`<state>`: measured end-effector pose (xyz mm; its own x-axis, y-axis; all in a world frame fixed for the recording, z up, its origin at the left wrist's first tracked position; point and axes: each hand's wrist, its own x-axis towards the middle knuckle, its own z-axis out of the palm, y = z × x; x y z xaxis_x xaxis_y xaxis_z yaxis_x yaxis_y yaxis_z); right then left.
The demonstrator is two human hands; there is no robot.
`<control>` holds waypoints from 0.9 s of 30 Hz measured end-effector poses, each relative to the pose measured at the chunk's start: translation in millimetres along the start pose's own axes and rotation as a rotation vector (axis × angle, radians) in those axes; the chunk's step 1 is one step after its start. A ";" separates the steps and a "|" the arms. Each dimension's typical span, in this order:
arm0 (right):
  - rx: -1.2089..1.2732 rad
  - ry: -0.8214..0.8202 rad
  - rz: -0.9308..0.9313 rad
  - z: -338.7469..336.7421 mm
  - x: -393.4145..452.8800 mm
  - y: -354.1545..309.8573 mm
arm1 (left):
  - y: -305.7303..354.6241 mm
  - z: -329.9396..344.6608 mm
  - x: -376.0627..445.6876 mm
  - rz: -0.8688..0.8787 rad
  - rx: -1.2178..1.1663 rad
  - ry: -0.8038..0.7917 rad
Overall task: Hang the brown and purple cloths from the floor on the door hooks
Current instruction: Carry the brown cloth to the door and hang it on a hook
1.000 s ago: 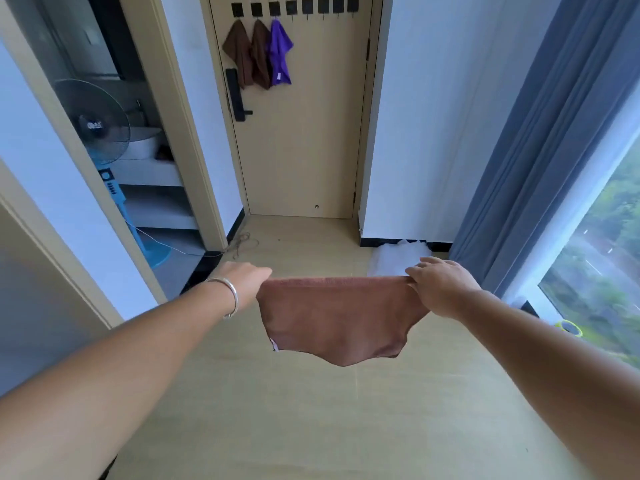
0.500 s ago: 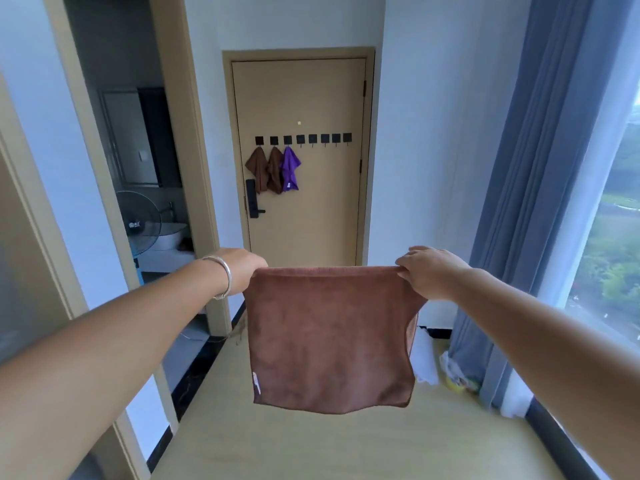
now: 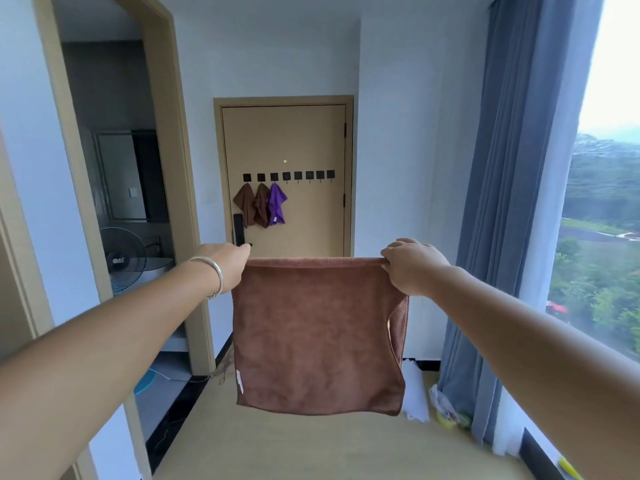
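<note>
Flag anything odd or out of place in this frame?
Little stands out. White material lies bunched on the floor by the curtain, with crumpled clutter beside it. The brown cloth hangs flat, left hand and right hand gripping its top corners. Three cloths already hang on the door hooks.

The brown cloth [image 3: 317, 337] is soft, matt, plush fabric with a small white label at its lower left edge. Behind the cloth, the door [image 3: 304, 140] looks like smooth matt wood, with black matt hooks [image 3: 288, 176]. The bracelet [image 3: 212, 277] left of the cloth is shiny metal.
</note>
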<state>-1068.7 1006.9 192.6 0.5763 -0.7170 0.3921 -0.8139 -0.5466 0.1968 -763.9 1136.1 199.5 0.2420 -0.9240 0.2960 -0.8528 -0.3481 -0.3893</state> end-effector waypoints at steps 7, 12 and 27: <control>0.002 0.026 -0.003 18.1 29.8 -4.4 | -4.8 30.6 34.1 0.002 0.018 0.008; -0.007 0.041 -0.013 33.7 78.4 -19.6 | -31.8 63.6 75.0 0.031 -0.002 0.052; 0.031 0.087 -0.034 90.6 261.7 -93.9 | -148.2 156.1 209.2 0.048 -0.139 0.171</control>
<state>-834.8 831.4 195.3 0.5939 -0.6584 0.4623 -0.7906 -0.5840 0.1840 -514.6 969.6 182.9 0.1275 -0.8944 0.4287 -0.9198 -0.2684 -0.2863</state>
